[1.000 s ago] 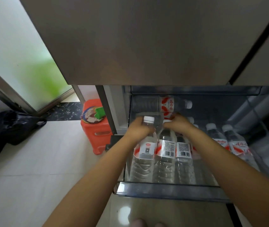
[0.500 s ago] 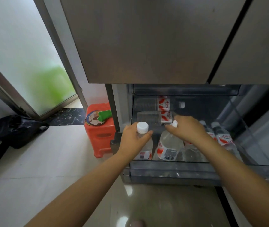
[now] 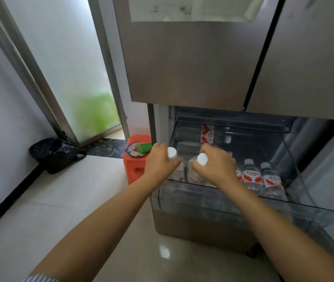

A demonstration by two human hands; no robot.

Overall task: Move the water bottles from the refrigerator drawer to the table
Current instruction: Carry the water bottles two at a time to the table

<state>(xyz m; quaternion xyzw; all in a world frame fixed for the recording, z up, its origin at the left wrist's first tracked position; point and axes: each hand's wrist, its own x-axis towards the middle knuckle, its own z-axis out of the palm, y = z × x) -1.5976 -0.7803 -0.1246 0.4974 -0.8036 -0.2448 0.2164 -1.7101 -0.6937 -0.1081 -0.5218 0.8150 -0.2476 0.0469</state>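
both bottles had come up since the earlier frames: where they had lain among the others with our hands over them, we now had them raised by their necks, caps clear above the drawer's front edge, and our view had tipped up to take in more of the fridge door.

our left hand (image 3: pixel 160 161) was curled round the neck of the left bottle (image 3: pixel 176 169), its white cap (image 3: pixel 171 153) standing above our knuckles. our right hand (image 3: pixel 215 165) gripped the right bottle (image 3: pixel 192 171) the same way, just under its cap (image 3: pixel 202 159). both grips were closed tight on the necks, with no slack that we could see; the two bottles hung just beside each other near the drawer's left front corner.

we judged the lift only partly done, the bottle bodies being below the clear front wall of the drawer (image 3: pixel 243 202). to do it well we needed to raise both straight up until their bases cleared that front edge, keeping them apart so they would not knock, and only then swing away toward the table, which was not in view. neck grips let full bottles swing, so a slow turn seemed wise.

more bottles (image 3: pixel 251 176) remained standing along the drawer's right side, and one lay at its back edge (image 3: pixel 208 137).
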